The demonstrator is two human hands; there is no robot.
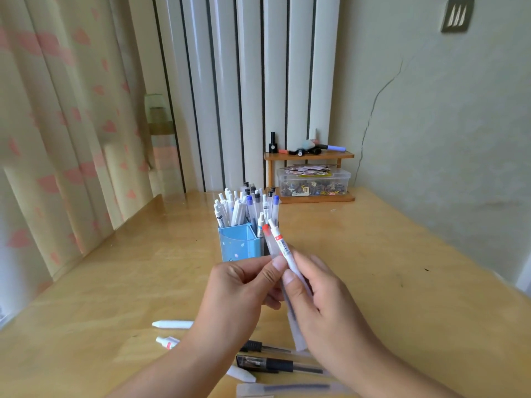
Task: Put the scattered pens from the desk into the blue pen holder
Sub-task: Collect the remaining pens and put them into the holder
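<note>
The blue pen holder stands on the wooden desk, packed with several white and clear pens. Just in front of it, both hands hold pens upright. My left hand pinches a frosted pen with a red cap. My right hand grips a white pen with a red label, and a frosted pen hangs down from the hands. Several pens lie scattered on the desk near me: a white pen, a white red-labelled pen, black-grip clear pens and a frosted pen, partly hidden by my arms.
A small wooden shelf with bottles and markers stands at the desk's back against the wall, over a clear plastic box of small items. Curtains hang to the left, white panels behind. The desk edge runs along the right.
</note>
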